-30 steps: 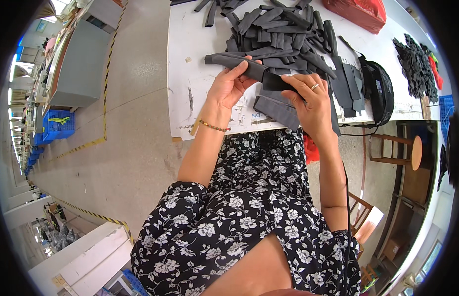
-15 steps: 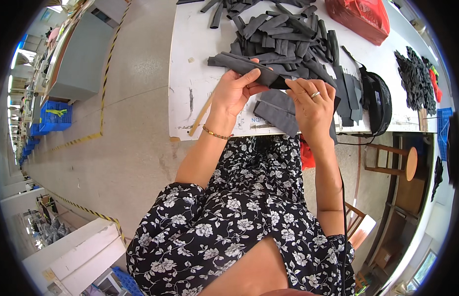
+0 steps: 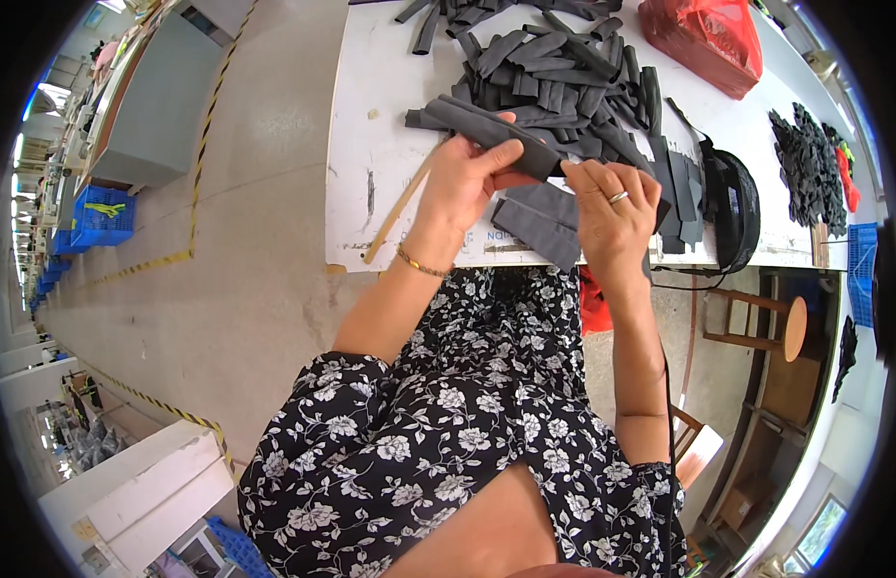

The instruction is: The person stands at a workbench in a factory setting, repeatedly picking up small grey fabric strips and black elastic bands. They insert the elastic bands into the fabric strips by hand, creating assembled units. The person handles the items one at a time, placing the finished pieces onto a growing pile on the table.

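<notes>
Above the near edge of the table, my left hand is closed on a dark grey fabric tube, thumb on top and fingers beneath. The tube slants down to the right toward my right hand. That hand is closed too, its thumb and fingertips pinching black material at the tube's right end. A bit of dark fabric shows past the right hand's outer side; how it joins the tube is hidden. Flat grey fabric pieces lie on the table just below the tube. Right behind it spreads a heap of similar grey tubes.
A red plastic bag stands at the back right of the white table. To the right are a black bag and a dark pile of small pieces. A wooden strip lies at the left; a stool stands below right.
The tube's right end has tilted lower and shifted a little right, with my left hand following. My right hand keeps its pinch at that end. The whole view has shifted slightly.
</notes>
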A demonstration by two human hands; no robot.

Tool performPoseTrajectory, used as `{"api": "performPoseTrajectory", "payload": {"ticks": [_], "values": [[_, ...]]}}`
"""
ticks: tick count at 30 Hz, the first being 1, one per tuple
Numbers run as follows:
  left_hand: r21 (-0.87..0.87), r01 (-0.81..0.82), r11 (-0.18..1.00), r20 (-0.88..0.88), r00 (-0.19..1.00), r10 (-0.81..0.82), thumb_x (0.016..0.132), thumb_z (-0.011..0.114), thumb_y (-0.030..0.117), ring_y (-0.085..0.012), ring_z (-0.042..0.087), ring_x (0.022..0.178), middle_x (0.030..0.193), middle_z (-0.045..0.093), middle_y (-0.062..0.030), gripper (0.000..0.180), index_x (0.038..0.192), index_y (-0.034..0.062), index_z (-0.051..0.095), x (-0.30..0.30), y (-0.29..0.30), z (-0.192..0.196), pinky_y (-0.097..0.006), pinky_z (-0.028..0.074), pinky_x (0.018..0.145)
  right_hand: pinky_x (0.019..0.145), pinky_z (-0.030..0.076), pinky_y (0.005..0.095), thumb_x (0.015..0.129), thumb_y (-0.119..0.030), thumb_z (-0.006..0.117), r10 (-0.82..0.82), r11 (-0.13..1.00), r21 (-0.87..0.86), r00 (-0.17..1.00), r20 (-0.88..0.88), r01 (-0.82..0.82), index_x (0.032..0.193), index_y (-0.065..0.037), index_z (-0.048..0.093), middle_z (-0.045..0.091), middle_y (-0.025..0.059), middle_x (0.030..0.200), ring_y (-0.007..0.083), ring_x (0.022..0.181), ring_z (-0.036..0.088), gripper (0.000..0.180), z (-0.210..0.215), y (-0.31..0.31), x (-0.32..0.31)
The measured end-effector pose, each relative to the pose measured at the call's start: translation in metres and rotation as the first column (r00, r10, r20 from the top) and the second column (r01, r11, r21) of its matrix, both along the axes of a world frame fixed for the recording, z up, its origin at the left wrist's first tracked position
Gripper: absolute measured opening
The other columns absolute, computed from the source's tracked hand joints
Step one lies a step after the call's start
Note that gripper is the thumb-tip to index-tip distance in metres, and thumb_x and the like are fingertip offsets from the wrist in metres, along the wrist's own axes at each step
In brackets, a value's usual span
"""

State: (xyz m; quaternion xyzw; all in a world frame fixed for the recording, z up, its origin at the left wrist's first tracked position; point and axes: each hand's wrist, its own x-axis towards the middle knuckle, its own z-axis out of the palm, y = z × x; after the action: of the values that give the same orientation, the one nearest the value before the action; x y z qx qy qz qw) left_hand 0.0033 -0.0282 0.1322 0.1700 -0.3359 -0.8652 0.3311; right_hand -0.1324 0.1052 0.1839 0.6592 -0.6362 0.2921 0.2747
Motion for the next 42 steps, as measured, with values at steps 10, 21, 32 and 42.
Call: {"api": "performPoseTrajectory", "payload": {"ticks": [10, 21, 32, 42], "values": [[-0.085, -0.031, 0.996, -0.136, 0.991, 0.019, 0.098, 0.058, 0.021, -0.0315, 0.065, 0.106, 0.098, 0.070, -0.0163, 0.028, 0.115, -0.0007, 0.060, -0.007, 0.025, 0.016, -0.044, 0.049, 0.096, 0.086, 0.043, 0.0467, 0.075, -0.008, 0.076, 0.059, 0.984, 0.135, 0.921, 0.385, -0.120, 0.122, -0.002, 0.052, 0.056, 0.0173, 0.112, 0.0361, 0.098, 0.054, 0.053, -0.021, -0.007, 0.045], [0.043, -0.142, 0.989, -0.168, 0.975, 0.147, 0.098, 0.057, 0.028, -0.0322, 0.059, 0.118, 0.097, 0.070, -0.0162, 0.028, 0.104, 0.0014, 0.063, -0.009, 0.025, -0.004, -0.044, 0.048, 0.098, 0.082, 0.049, 0.0448, 0.075, 0.001, 0.074, 0.117, 0.954, 0.190, 0.872, 0.476, -0.232, 0.110, 0.000, 0.049, 0.058, 0.0207, 0.106, 0.0398, 0.097, 0.057, 0.042, -0.028, 0.000, 0.035], [0.270, -0.086, 0.959, -0.213, 0.966, 0.147, 0.100, 0.053, 0.030, -0.0305, 0.062, 0.109, 0.111, 0.068, -0.0174, 0.029, 0.109, 0.0031, 0.061, -0.016, 0.033, -0.021, -0.041, 0.051, 0.093, 0.067, 0.051, 0.0438, 0.081, 0.001, 0.069, 0.097, 0.924, 0.274, 0.855, 0.510, -0.268, 0.100, -0.001, 0.052, 0.061, 0.0162, 0.097, 0.0365, 0.082, 0.063, 0.026, -0.038, -0.008, 0.022], [0.212, -0.297, 0.931, -0.279, 0.895, 0.349, 0.098, 0.058, 0.030, -0.0238, 0.067, 0.087, 0.094, 0.067, -0.0095, 0.032, 0.113, 0.0027, 0.059, -0.017, 0.012, 0.002, -0.039, 0.052, 0.089, 0.062, 0.050, 0.0377, 0.081, 0.001, 0.070, 0.088, 0.939, 0.226, 0.814, 0.574, -0.260, 0.087, -0.001, 0.059, 0.063, 0.0123, 0.090, 0.0312, 0.072, 0.063, 0.012, -0.028, -0.002, 0.015]]}}
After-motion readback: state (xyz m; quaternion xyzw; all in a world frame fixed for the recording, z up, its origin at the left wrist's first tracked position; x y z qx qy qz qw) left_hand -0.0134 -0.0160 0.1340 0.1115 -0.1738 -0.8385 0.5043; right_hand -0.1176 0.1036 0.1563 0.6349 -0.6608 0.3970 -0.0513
